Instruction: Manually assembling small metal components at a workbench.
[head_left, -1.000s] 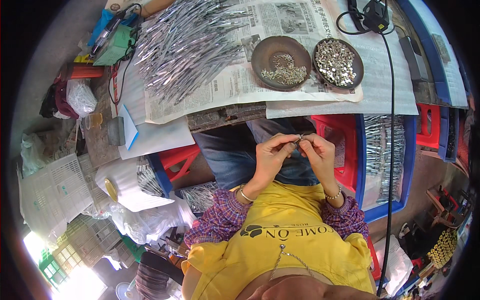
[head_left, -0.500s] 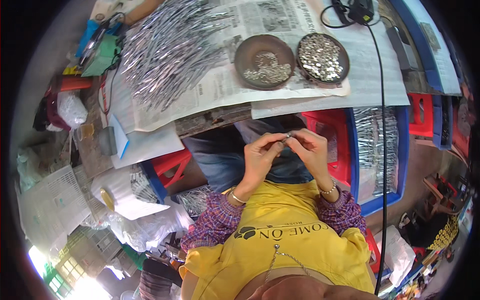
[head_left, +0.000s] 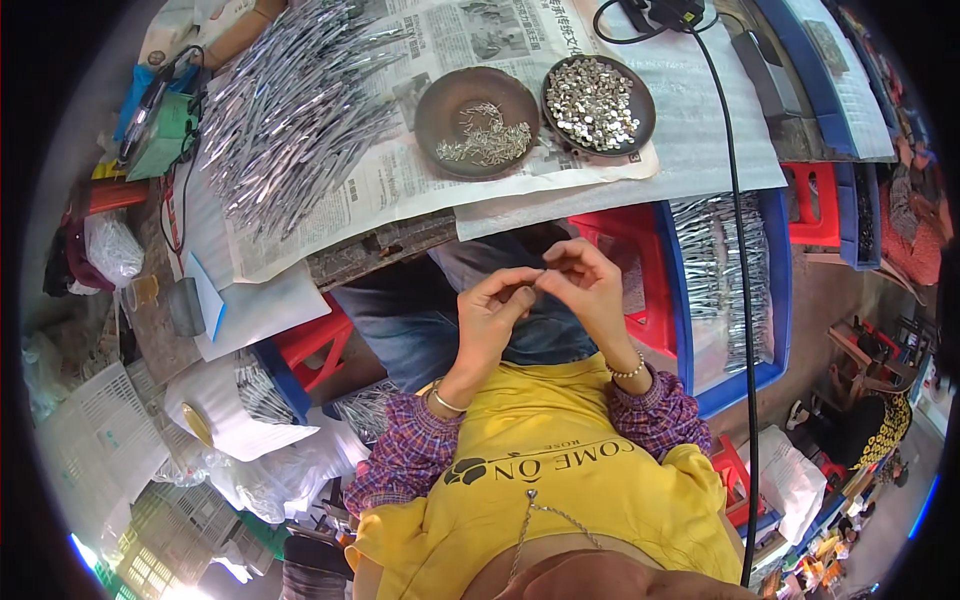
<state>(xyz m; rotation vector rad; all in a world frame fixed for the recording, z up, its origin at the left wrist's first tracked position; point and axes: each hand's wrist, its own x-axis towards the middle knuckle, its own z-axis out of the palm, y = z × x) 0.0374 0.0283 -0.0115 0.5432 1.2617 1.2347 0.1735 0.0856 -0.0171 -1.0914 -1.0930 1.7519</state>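
Observation:
My left hand is closed in a pinch above my lap, thumb against forefinger. My right hand meets it at the fingertips, its thumb at the left fingertips and its curled forefinger lifted a little. Whatever lies between the fingertips is too small to make out. On the table beyond, a brown round dish holds small thin metal pins. Beside it, a darker dish is full of small shiny round metal pieces. Left of the dishes lies a large heap of slender silvery metal strips.
Newspaper covers the table, whose wooden edge faces me. A black cable runs down at the right. A blue tray of similar strips stands by a red stool. Another red stool is at the left.
The view has shifted, so the whole scene sits further left. My right forefinger has lifted away from the fingertips, where a small shiny piece showed before. My left hand keeps its pinch.

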